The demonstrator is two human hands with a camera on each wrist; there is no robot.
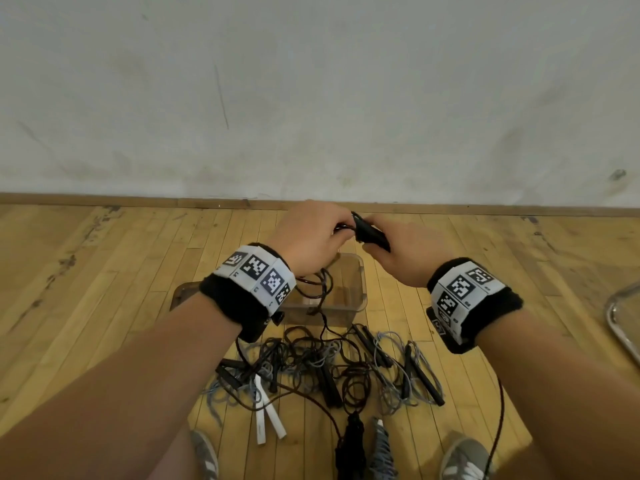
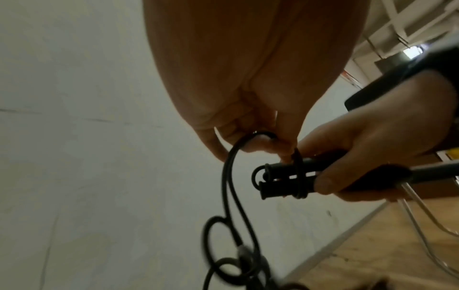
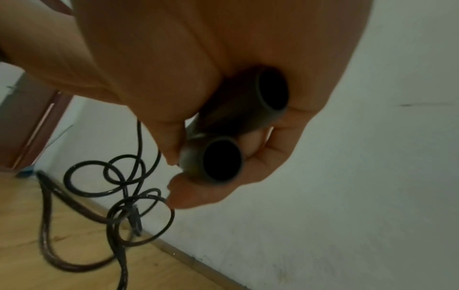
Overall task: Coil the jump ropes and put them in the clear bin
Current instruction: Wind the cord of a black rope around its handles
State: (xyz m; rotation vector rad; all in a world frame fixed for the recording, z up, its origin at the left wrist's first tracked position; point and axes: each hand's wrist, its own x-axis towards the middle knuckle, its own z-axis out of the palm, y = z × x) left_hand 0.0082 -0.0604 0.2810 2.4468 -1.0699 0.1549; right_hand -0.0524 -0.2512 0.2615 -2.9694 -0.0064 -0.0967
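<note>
My right hand (image 1: 398, 244) grips two black jump rope handles (image 1: 370, 233) side by side; their hollow ends (image 3: 223, 159) face the right wrist camera. My left hand (image 1: 311, 233) pinches the black rope (image 2: 233, 157) right at the handle tips (image 2: 280, 182), where a turn of rope lies around both handles. The rest of that rope (image 1: 322, 289) hangs in loops over the clear bin (image 1: 356, 292) on the floor below. A tangled pile of jump ropes (image 1: 329, 365), black and grey, lies in front of the bin.
White handles (image 1: 266, 417) lie at the pile's left front. My shoes (image 1: 464, 459) stand just behind the pile. A metal frame (image 1: 620, 323) sits at the right edge. The wall and baseboard (image 1: 138, 200) run close behind the bin.
</note>
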